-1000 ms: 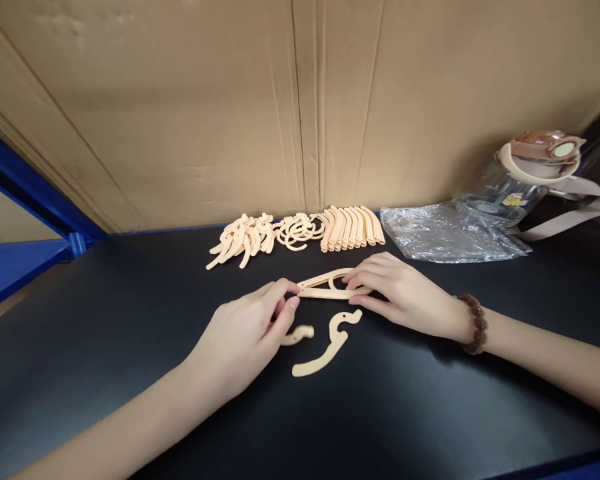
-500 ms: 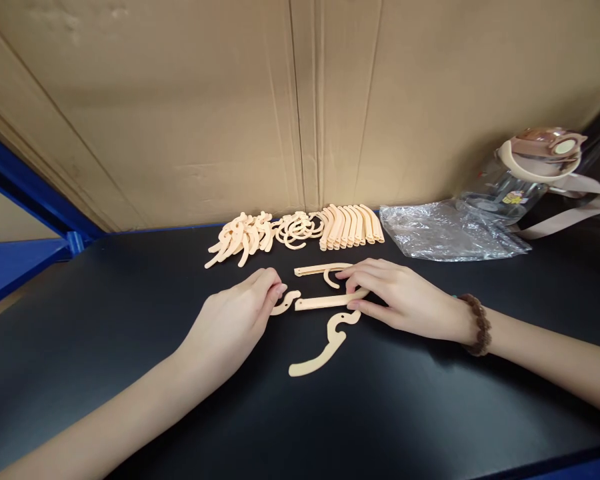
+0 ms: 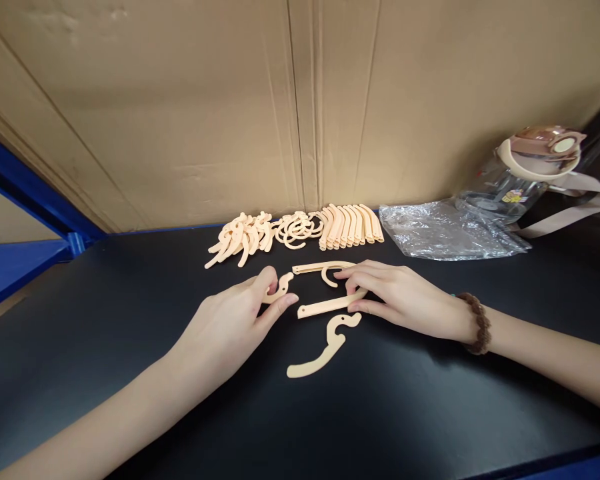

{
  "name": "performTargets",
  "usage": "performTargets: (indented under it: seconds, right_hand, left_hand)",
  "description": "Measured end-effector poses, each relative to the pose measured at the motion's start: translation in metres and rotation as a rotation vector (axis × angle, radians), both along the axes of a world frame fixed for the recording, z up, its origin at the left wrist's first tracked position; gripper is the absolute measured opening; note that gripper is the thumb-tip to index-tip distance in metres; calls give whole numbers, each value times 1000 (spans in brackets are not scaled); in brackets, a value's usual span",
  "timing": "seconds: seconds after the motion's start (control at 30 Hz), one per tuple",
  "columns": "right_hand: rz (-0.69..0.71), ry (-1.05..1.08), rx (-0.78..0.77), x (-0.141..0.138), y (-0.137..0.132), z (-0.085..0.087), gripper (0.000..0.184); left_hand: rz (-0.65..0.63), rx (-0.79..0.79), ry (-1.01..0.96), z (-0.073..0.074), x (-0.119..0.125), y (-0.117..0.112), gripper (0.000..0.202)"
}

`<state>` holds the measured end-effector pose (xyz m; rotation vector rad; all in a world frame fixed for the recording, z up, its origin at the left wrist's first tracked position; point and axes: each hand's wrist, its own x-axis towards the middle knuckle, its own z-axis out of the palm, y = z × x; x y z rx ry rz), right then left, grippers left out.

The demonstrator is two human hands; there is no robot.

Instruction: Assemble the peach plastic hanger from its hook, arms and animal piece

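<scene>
My left hand [image 3: 233, 317] pinches a curved beige hanger piece [image 3: 281, 289] with a small hole, its far part hidden by the fingers. My right hand [image 3: 403, 293] grips the bent end of a long beige hanger arm [image 3: 325, 307] between thumb and fingers. Its fingers also touch a second hanger arm [image 3: 307, 269] lying just behind, with a hook [image 3: 327, 277] beside it. The free end of the gripped arm points left, apart from the piece in my left hand. Nearer to me, a flat curved hanger piece [image 3: 331, 345] lies on the black table [image 3: 220, 427].
Along the back lie a pile of curved pieces [image 3: 240, 237], a heap of hooks [image 3: 297, 229] and a row of hanger arms [image 3: 350, 227]. A clear plastic bag [image 3: 450, 233] and a strapped bottle [image 3: 510, 180] stand at right. Cardboard [image 3: 180, 120] rises behind.
My left hand has raised and turned the curved piece, and its thumb has moved rightward. The gripped hanger arm's left end has swung slightly towards me. My right hand has barely moved.
</scene>
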<state>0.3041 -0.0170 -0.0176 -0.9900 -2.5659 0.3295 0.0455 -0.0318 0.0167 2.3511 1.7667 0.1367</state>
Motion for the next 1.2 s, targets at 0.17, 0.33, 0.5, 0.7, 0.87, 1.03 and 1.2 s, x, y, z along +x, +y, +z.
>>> performTargets:
  seconds: [0.17, 0.33, 0.5, 0.7, 0.87, 1.03, 1.2]
  right_hand:
    - [-4, 24, 5, -2, 2, -1, 17]
    - [-19, 46, 31, -2, 2, -4, 16]
    - [-36, 45, 25, -2, 2, -4, 16]
    - [-34, 52, 34, -2, 1, -3, 14]
    - [-33, 59, 56, -2, -1, -3, 14]
    - [-27, 49, 52, -3, -2, -3, 16]
    - [-33, 51, 32, -4, -2, -4, 14]
  left_hand:
    - [-94, 47, 58, -7, -1, 0, 33]
    - [-133, -16, -28, -9, 0, 2, 33]
    - [-90, -163, -128, -8, -1, 3, 28]
    - [-165, -88, -89, -6, 2, 0, 32]
    - [-236, -59, -42, -8, 3, 2, 39]
    - [-321, -24, -2, -10, 0, 5, 35]
    - [-357, -9, 92, -6, 2, 3, 31]
